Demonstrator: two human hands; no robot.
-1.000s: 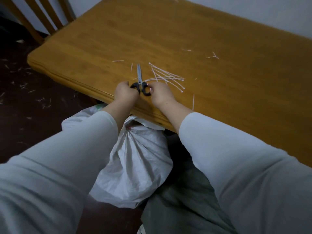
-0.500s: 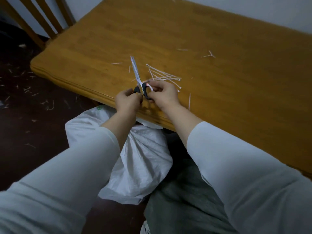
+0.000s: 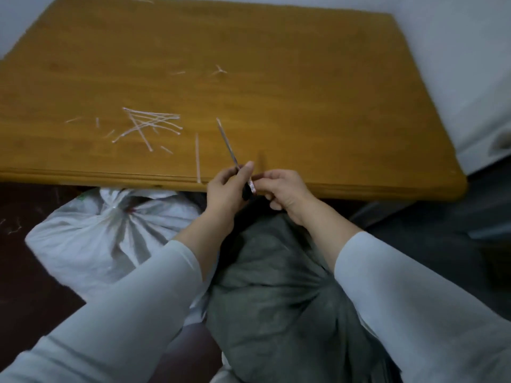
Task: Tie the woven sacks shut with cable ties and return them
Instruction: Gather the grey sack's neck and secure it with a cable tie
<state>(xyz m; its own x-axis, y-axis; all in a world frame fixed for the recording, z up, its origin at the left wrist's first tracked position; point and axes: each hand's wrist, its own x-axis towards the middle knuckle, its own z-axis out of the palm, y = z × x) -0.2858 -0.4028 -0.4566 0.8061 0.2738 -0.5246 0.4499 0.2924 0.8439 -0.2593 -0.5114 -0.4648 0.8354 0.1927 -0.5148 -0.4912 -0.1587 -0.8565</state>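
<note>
Head view, left hand [image 3: 225, 189] grip closed on scissors [image 3: 235, 161]

Overall light: dim, flat, indoor; colours muted.
Brightest area: orange-brown wooden table top [image 3: 276, 87], evenly lit, no hard glare.
Wall: pale grey-white wall [image 3: 456, 64] at top right reads dull, no hotspot.
Shadows: soft; dark band under the table edge, dark reddish-brown floor [image 3: 25, 286] nearly black.
Sheen: faint highlights on the creases of the white woven plastic sack [image 3: 91, 244].
Low detail: dark grey-green woven sack [image 3: 276, 299] murky, weave barely resolved.
Blur: motion smear on thin silver scissor blades [image 3: 228, 143]; scattered white cable ties [image 3: 149, 123] soft.
Distortion: wide-angle; table edges bow, pale grey sleeves [image 3: 124, 313] swell at the bottom corners.
Sharpness: soft throughout, compression visible.
</note>
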